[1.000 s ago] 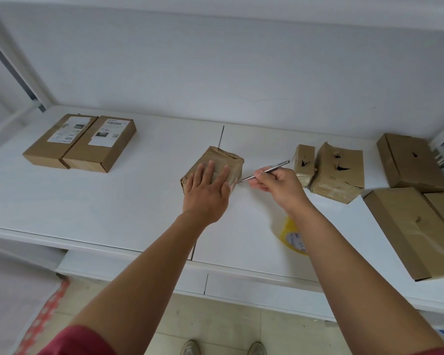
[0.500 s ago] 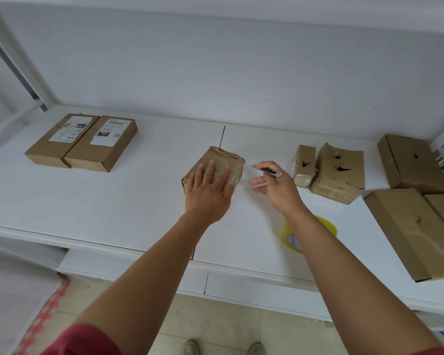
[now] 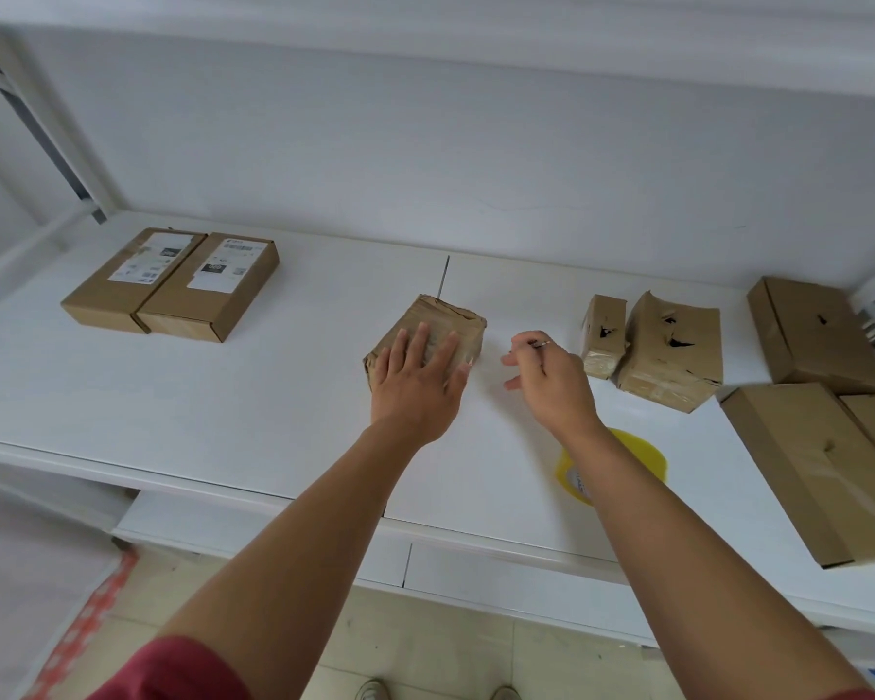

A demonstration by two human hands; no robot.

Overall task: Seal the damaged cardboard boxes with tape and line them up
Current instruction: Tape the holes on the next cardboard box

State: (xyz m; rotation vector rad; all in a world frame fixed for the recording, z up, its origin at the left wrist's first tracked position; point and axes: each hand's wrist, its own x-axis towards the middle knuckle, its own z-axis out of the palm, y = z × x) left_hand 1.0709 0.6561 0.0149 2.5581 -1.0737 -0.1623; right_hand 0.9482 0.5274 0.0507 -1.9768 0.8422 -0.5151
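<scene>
Meanwhile left hand [image 3: 418, 381] flat on taped box [image 3: 438, 323]; right hand [image 3: 551, 378] pinches blade [image 3: 540, 345].

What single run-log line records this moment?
left hand: flat on taped box | right hand: pinching thin metal tool | tape roll: on table | torn boxes: waiting, right

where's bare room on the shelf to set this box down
Widest bare patch: between the labelled boxes and the taped box under the left hand. Right end is crowded: torn boxes, flat boxes, tape roll.
</scene>
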